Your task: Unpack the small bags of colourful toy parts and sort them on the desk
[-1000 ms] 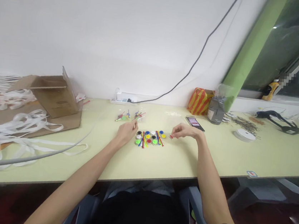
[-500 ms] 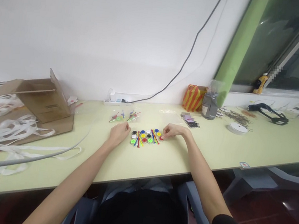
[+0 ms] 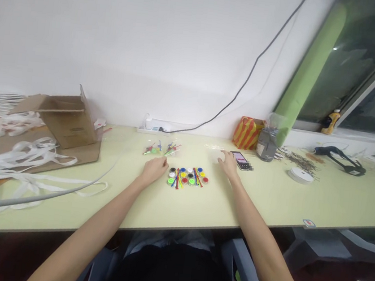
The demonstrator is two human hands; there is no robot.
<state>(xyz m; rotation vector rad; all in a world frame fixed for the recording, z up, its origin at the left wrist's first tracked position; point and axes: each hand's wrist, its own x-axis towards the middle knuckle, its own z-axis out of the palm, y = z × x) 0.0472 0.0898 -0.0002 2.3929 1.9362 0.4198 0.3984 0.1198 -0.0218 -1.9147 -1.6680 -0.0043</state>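
Note:
A cluster of small coloured round pots (image 3: pixel 188 176) with thin coloured sticks laid among them sits on the pale yellow table (image 3: pixel 180 203). My left hand (image 3: pixel 155 169) rests loosely curled just left of the cluster, touching the table, with nothing seen in it. My right hand (image 3: pixel 228 161) lies flat with fingers stretched out, behind and to the right of the pots, beside a phone (image 3: pixel 241 159) and near a clear plastic bag (image 3: pixel 216 152). Two small clear packets of coloured pieces (image 3: pixel 162 148) lie behind the left hand.
An open cardboard box (image 3: pixel 61 119) and white straps (image 3: pixel 23 158) lie at the left. A power strip (image 3: pixel 155 128), striped bag (image 3: pixel 248 132) and grey jar (image 3: pixel 266 144) line the wall. A white tape roll (image 3: pixel 300 175) sits at the right.
My right hand has let go of a small red piece at the right end of the cluster and moved back and right to lie flat near the phone. My left hand has stayed put.

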